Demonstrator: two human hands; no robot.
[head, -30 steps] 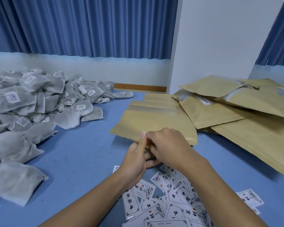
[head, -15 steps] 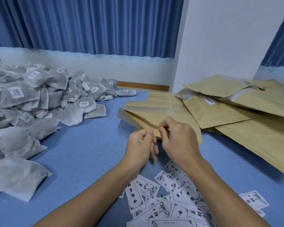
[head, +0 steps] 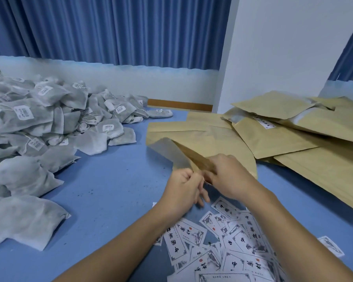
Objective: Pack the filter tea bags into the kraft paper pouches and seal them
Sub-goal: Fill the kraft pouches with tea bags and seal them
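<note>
A kraft paper pouch (head: 218,145) lies in the middle of the blue table, its mouth toward me and spread apart. My left hand (head: 184,189) pinches the lower lip of the mouth, its translucent side (head: 169,152) pulled out to the left. My right hand (head: 230,176) grips the upper kraft lip and lifts it. The brown inside (head: 198,162) shows between them. A big heap of grey filter tea bags (head: 49,127) with white barcode tags fills the left side.
More kraft pouches (head: 306,131) are piled at the right, reaching the white pillar. White printed label cards (head: 228,249) lie scattered under my forearms near the front edge. Blue curtains hang behind the table.
The flat pouch edge has been taken by both hands and pulled apart; the mouth now gapes wider, with the translucent side drawn left.
</note>
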